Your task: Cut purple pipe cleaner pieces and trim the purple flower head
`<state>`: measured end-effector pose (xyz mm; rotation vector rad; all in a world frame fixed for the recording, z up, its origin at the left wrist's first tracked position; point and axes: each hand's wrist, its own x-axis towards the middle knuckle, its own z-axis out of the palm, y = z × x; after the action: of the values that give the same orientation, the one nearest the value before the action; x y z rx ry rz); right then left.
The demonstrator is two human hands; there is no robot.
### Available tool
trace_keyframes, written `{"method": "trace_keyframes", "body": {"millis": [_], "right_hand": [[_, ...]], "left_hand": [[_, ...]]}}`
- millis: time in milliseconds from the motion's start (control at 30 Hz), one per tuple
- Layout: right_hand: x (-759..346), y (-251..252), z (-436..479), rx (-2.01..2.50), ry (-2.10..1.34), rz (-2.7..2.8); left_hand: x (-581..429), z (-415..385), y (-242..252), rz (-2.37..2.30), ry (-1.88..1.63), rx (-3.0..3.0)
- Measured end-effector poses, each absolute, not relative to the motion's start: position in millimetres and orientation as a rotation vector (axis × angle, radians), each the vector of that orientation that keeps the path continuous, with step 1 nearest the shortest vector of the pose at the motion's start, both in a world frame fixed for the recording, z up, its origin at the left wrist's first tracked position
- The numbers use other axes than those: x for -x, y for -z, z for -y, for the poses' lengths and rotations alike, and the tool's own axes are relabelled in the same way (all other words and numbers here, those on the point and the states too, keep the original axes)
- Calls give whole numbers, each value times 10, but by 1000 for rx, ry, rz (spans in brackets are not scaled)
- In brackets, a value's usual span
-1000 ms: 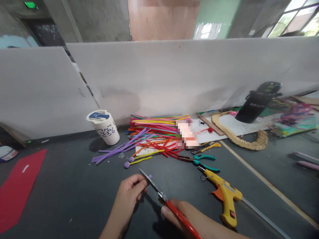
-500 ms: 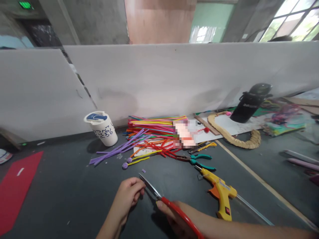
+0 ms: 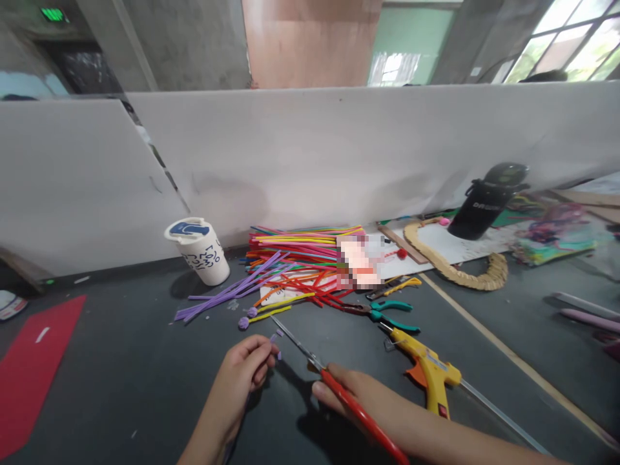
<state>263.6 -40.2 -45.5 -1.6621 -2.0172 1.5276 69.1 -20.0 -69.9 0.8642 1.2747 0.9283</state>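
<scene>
My left hand [image 3: 249, 365] is closed in a pinch around a thin purple pipe cleaner, whose tip [image 3: 274, 338] shows just past the fingertips. In my right hand [image 3: 346, 394] is a pair of scissors [image 3: 356, 407] with red handles. Their metal blades point up and left, just right of the left fingertips and apart from them. Two small purple snippets are by the left fingertips, one snippet [image 3: 279, 332] on the table and the other [image 3: 279, 356] close to the thumb. Just beyond lie two yellow stems [image 3: 271, 313] with purple balls on their ends.
A bundle of coloured pipe cleaners [image 3: 300, 242] and loose purple ones [image 3: 232, 290] lie ahead. A white cup [image 3: 201, 258] stands left of them. Green-handled pliers [image 3: 387, 311] and a yellow glue gun [image 3: 431, 365] are at right. Farther back stands a black bottle [image 3: 479, 206].
The scissors have shifted slightly up and right, away from the left fingertips. A second purple snippet now shows near the left thumb. My left hand has moved slightly up and left.
</scene>
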Motion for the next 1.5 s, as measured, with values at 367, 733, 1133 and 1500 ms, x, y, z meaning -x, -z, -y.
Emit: {"method": "trace_keyframes", "body": {"millis": [367,733,1133,1500], "right_hand": [[-2598,511,422,1631,-1610,2042],[-2608,592,472,1564,-1679,1933],[-2612,546,510,1579,-1633,2034],[-2592,533,506,1607,-1575,2091]], "left_hand": [[-692,224,557,-1339,-891,-905],[-681,219,550,-1363,-944,-898],[-692,233,531,-1397,-953,-973],[-717,254,593,-1396,-925,-971]]}}
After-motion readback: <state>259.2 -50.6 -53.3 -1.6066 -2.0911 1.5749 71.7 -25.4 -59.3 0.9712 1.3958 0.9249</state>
